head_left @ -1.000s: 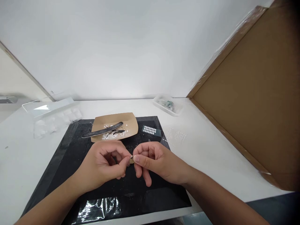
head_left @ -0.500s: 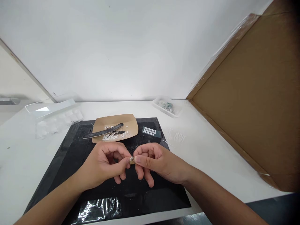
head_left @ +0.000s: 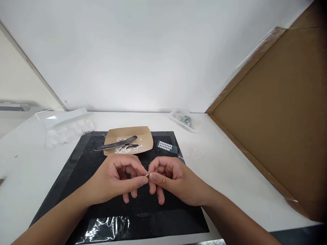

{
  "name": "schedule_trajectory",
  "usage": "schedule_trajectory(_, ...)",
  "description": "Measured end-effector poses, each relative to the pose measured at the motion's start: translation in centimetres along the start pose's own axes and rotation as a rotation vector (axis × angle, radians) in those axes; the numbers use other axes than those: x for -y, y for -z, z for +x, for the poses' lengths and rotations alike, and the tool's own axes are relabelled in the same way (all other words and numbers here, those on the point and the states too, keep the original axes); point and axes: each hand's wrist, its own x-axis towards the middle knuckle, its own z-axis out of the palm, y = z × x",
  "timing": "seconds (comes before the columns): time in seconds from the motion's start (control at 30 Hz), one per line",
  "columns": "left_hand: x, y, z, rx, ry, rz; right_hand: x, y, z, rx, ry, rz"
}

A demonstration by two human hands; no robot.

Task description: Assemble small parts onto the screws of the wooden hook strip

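Note:
Above a black mat (head_left: pixel 143 217), my left hand (head_left: pixel 120 180) and my right hand (head_left: pixel 171 180) meet fingertip to fingertip. Thumb and forefinger of each pinch a tiny pale and brownish piece (head_left: pixel 147 176) between them. Most of that piece is covered by the fingers, so its kind cannot be made out. The other fingers of both hands curl loosely below. Just beyond the hands lies a brown paper tray (head_left: pixel 145 136) holding small white bits. A dark nail file (head_left: pixel 116 143) rests slantwise across its left side.
Right of the tray is a dark card (head_left: pixel 173 149) with rows of white dots. Small clear dots (head_left: pixel 196 154) lie on the white table (head_left: pixel 235 180). A white container (head_left: pixel 184 120) stands at the back, clear plastic packaging (head_left: pixel 68 131) back left, a cardboard panel (head_left: pixel 276 112) at right.
My fingertips have closed further around the tiny piece, so less of it shows. The left thumb has straightened toward the right thumb. The whole view has shifted slightly.

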Motion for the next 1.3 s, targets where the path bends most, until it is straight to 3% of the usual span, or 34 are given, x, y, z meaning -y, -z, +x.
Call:
schedule_trajectory(0.47, -0.1, -0.2, 0.0, -0.009, 0.002, 0.068, -0.9, -0.4, 0.0, -0.078, 0.135, -0.127)
schedule_trajectory(0.7, 0.0, -0.7, 0.3, -0.105, 0.025, 0.161, -1.5, -0.2, 0.1, -0.202, 0.291, -0.566)
schedule_trajectory(0.93, 0.2, -1.1, 0.3, -0.131, 0.050, 0.196, -2.2, 0.0, 0.3, -0.267, 0.392, -0.861)
schedule_trajectory(1.13, 0.4, -1.3, 0.1, -0.118, 0.076, 0.149, -2.3, -0.1, 0.4, -0.274, 0.457, -0.932)
schedule_trajectory(1.3, 0.5, -1.5, 0.2, -0.126, 0.074, 0.102, -2.1, -0.3, 0.4, -0.262, 0.415, -0.884)
